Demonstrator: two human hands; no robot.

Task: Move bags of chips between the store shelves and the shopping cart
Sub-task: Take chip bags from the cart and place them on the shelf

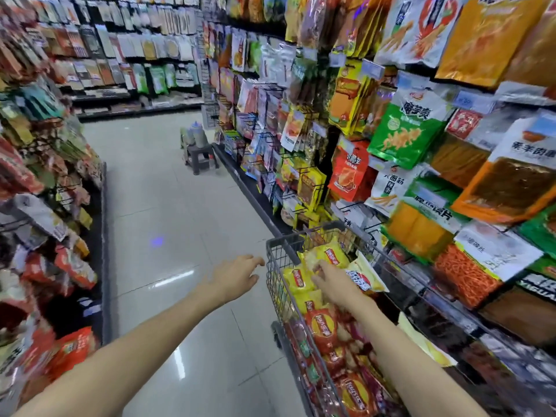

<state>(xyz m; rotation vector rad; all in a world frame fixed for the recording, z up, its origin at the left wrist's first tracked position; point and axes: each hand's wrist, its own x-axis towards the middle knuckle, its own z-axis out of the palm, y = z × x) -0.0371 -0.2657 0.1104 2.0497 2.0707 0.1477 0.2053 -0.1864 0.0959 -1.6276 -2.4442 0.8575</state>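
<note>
Glossy pale tile [168, 206] runs down the aisle, catching streaks of ceiling light, with hanging snack packets crowding the racks on both sides. Close in on the right stands a grey wire shopping cart [278, 284], parked tight against the right-hand shelves [451, 182]. It is heaped with bags of chips: red bags [323, 329] at the near end, yellow bags [296, 279] further forward.

The right hand [332, 279] reaches into the cart, its fingers curled down onto the yellow bags, touching a pale bag [365, 276] that leans on the cart's far rim; whether it actually grips one I cannot tell. The left hand [237, 273] hovers over the floor just beside the cart's left rim, fingers spread and relaxed, holding nothing and not touching the wire.

Further along the aisle, a small grey step stool [200, 156] sits by the foot of the right shelving with bottles [195, 135] on top. Beyond it, another wall of packets [135, 49] closes off the end of the aisle.
</note>
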